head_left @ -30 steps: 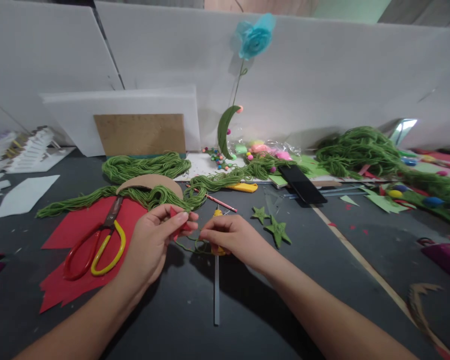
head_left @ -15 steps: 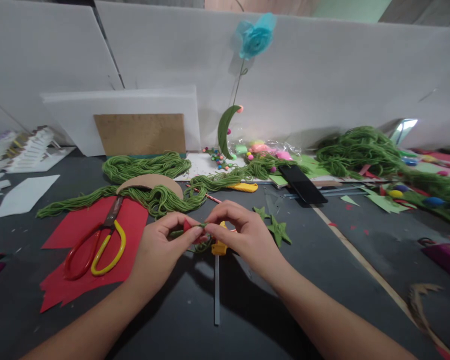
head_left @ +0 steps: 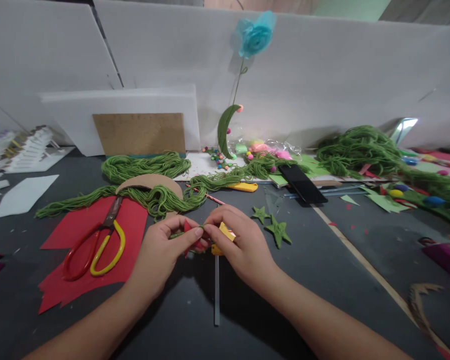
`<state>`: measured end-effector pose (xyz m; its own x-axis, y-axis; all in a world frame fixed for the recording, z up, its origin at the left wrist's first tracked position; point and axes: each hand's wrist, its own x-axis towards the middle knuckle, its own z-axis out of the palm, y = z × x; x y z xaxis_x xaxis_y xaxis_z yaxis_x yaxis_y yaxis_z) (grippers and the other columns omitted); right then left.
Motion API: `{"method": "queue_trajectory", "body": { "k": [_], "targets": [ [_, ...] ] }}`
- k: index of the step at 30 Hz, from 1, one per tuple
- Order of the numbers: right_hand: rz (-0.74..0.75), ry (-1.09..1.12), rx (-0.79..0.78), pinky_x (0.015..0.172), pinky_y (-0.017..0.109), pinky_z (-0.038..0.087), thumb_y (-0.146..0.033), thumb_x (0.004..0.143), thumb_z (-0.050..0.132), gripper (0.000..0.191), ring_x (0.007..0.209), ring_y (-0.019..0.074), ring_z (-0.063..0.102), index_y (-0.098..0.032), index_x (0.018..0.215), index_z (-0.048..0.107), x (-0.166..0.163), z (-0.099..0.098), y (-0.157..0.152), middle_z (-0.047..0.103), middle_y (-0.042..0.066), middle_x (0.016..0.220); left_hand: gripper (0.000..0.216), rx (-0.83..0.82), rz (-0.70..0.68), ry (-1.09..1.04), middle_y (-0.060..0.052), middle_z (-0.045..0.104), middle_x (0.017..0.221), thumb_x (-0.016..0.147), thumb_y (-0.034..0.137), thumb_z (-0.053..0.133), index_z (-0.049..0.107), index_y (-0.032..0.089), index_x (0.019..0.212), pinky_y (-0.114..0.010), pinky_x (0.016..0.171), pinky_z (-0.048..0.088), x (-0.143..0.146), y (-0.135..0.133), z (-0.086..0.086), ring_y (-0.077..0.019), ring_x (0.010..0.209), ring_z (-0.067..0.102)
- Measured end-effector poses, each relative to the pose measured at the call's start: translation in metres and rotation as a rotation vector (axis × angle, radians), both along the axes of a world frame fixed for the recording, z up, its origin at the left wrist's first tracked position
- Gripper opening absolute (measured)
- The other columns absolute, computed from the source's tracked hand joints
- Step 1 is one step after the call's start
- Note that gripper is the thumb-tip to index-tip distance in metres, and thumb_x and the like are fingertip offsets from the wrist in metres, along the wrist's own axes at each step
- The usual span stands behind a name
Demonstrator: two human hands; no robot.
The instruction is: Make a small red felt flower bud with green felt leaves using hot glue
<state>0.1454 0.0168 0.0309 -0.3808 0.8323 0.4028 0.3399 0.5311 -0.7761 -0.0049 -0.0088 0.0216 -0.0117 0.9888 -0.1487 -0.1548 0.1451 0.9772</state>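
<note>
In the middle, my left hand [head_left: 168, 247] is closed in a pinch on a small red paper piece [head_left: 188, 230] with green yarn on it. My right hand [head_left: 238, 240] meets it at the fingertips, thumb and finger pressed together on the green yarn [head_left: 201, 226]. The paper's exact shape is partly covered by fingers. Below my right thumb lies a yellow plastic piece [head_left: 217, 249], and a narrow grey strip [head_left: 216, 290] runs from it toward me. Two green yarn-covered stars [head_left: 278, 231] rest just right of my right hand.
Scissors [head_left: 110, 220] with red and yellow handles lie on red paper [head_left: 129, 270] at left. Green yarn bundles [head_left: 146, 167] and a curved cardboard piece [head_left: 150, 184] sit behind. A black phone [head_left: 302, 184] lies at right. A blue flower [head_left: 257, 37] stands above a green crescent [head_left: 225, 130].
More of the red paper shows between my left fingers, tilted differently. My right hand has shifted slightly left and down, uncovering more of the stars. Both hands keep their pinch.
</note>
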Motion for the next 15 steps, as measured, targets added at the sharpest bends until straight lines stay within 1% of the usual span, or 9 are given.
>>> {"method": "queue_trajectory", "body": {
  "k": [3,5,8,10,15],
  "targets": [
    [0.026,0.077,-0.198,0.071,0.027,0.042,-0.019,0.081,0.053,0.011,0.075,0.0149,0.056,-0.018,0.073,0.061,0.0016,0.0023,0.0042,0.061,0.002,0.077,0.012,-0.011,0.024,-0.048,0.000,0.070,0.062,0.071,0.026,0.069,0.063,0.016,0.069,-0.018,0.057,0.047,-0.0005,0.0009,-0.0015,-0.0111,0.060,0.064],
    [0.026,0.130,-0.316,0.069,0.026,0.042,-0.021,0.079,0.054,0.011,0.073,0.0143,0.056,-0.018,0.073,0.063,0.0024,0.0036,0.0067,0.061,0.001,0.075,0.013,-0.011,0.046,-0.062,0.000,0.071,0.064,0.070,0.027,0.070,0.063,0.016,0.069,-0.019,0.059,0.048,-0.0010,0.0012,-0.0022,-0.0119,0.062,0.065],
    [0.014,0.187,-0.417,0.065,0.025,0.042,-0.021,0.075,0.057,0.009,0.068,0.0128,0.055,-0.018,0.069,0.061,0.0018,0.0046,0.0068,0.059,-0.001,0.070,0.014,0.008,0.053,-0.036,0.001,0.069,0.063,0.069,0.027,0.070,0.063,0.016,0.068,-0.020,0.062,0.049,-0.0017,0.0009,-0.0025,-0.0121,0.062,0.064],
    [0.020,0.201,-0.435,0.064,0.024,0.043,-0.020,0.073,0.058,0.006,0.066,0.0122,0.055,-0.018,0.068,0.060,0.0005,0.0049,0.0051,0.058,-0.001,0.069,0.013,0.024,0.055,0.028,0.001,0.068,0.061,0.070,0.028,0.068,0.063,0.016,0.068,-0.019,0.060,0.048,-0.0018,0.0003,-0.0019,-0.0114,0.060,0.063],
    [0.011,0.161,-0.372,0.064,0.024,0.042,-0.018,0.072,0.057,0.007,0.065,0.0119,0.055,-0.017,0.066,0.059,-0.0004,0.0052,0.0032,0.058,-0.001,0.067,0.010,0.064,0.083,0.205,0.003,0.065,0.056,0.071,0.024,0.066,0.064,0.018,0.064,-0.017,0.056,0.045,-0.0004,-0.0014,0.0029,-0.0097,0.056,0.059]
  ]
}}
